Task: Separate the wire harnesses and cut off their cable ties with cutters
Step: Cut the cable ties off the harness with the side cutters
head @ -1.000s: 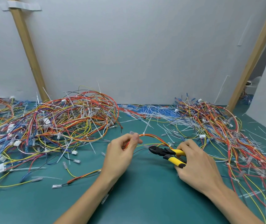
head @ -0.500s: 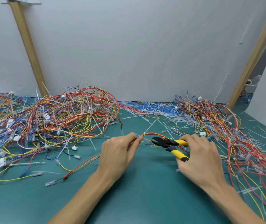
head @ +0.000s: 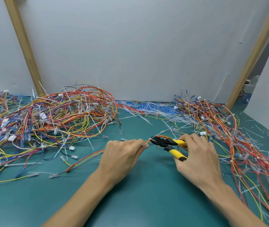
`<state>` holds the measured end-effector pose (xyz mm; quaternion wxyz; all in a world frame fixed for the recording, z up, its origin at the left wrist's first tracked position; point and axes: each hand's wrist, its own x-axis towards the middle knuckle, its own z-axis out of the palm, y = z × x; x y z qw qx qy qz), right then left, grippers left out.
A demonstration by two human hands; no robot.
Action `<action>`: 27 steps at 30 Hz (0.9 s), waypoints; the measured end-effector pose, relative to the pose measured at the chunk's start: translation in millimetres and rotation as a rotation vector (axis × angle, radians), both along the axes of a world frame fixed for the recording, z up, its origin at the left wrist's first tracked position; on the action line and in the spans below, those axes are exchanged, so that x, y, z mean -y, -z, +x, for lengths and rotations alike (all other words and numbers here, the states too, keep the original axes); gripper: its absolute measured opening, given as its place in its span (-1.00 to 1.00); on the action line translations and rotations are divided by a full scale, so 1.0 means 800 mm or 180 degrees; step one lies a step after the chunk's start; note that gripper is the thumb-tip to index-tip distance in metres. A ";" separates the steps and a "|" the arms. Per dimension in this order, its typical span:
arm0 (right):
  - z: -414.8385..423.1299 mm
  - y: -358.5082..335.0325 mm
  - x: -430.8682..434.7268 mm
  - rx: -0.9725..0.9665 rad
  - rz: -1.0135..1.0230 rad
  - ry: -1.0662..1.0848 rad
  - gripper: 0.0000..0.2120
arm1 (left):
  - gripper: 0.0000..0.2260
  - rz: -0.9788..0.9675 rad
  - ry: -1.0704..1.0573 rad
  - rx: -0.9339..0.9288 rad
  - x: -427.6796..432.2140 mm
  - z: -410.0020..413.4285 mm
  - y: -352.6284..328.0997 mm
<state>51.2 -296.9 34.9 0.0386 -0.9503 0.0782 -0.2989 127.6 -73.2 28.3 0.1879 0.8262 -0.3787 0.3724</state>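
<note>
As right hand [head: 199, 155] holds them, cutters [head: 166, 143] point left.

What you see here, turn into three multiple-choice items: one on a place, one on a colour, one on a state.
1. Relative to the left hand, the cutters' head is:
A) under its wrist
B) at the wires just past its fingertips
C) behind its forearm

2. The cutters' handles are:
A) red
B) blue
C) yellow and black

3. The right hand:
A) lies flat and open
B) grips the cutters' handles
C) is a fist holding nothing

Key:
1 B, the black head meets the wires that the left hand pinches.
2 C, yellow grips with black ends show.
3 B, its fingers curl round both handles.
</note>
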 end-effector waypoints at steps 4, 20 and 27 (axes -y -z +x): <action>-0.001 0.001 0.000 0.0098 -0.0086 -0.0039 -0.69 | -0.64 0.0153 0.0001 0.0032 -0.003 0.000 -0.003; -0.004 -0.003 0.008 -0.0840 0.0059 -0.0247 -0.70 | -0.70 -0.0999 0.0809 -0.2201 -0.002 0.009 0.010; -0.001 -0.003 0.011 -0.1318 0.0165 -0.0253 -0.68 | -0.62 -0.1054 0.1136 -0.2893 -0.005 0.012 0.007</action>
